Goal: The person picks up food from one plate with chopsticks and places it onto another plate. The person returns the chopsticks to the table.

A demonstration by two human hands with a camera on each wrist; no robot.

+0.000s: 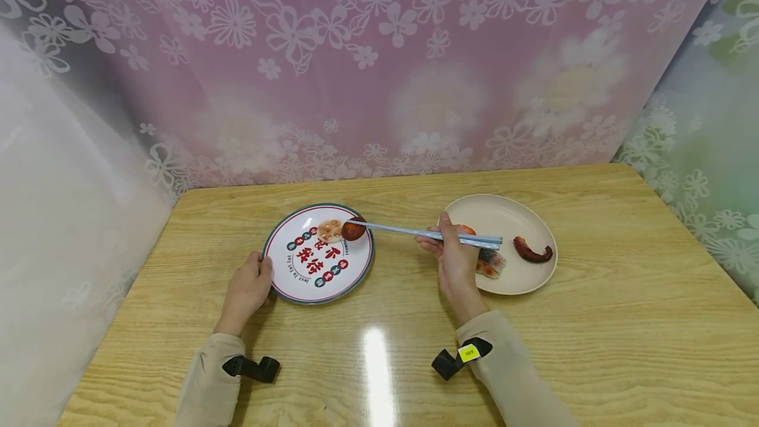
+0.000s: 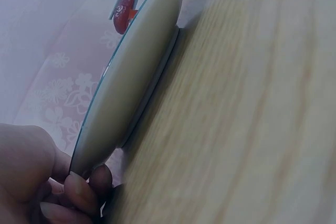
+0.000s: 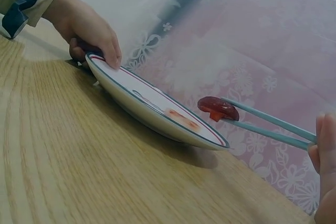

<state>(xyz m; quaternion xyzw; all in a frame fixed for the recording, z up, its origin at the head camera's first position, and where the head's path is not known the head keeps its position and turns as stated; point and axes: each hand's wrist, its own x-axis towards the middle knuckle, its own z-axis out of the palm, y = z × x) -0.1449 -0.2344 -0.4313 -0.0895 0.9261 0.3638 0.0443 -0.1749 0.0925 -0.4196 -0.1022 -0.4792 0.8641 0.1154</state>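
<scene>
My left hand (image 1: 246, 290) pinches the near-left rim of a white plate (image 1: 356, 265) with a blue-green edge and red lettering. In my right hand (image 1: 458, 267) is a pair of light blue chopsticks (image 1: 398, 228), reaching left across to that plate. Their tips grip a glossy red-brown mushroom (image 3: 218, 108) with a short orange stem, held above the plate's surface near its right rim. Beside it on the plate lies a flat, pale orange-brown food piece (image 1: 328, 231).
A cream plate (image 1: 498, 211) stands on the right, partly behind my right hand. It bears a dark red curled tentacle (image 1: 532, 250), a grey-and-white food piece (image 1: 491, 263) and an orange piece (image 1: 466, 229). A floral curtain (image 1: 379, 97) hangs behind the wooden table (image 1: 320, 361).
</scene>
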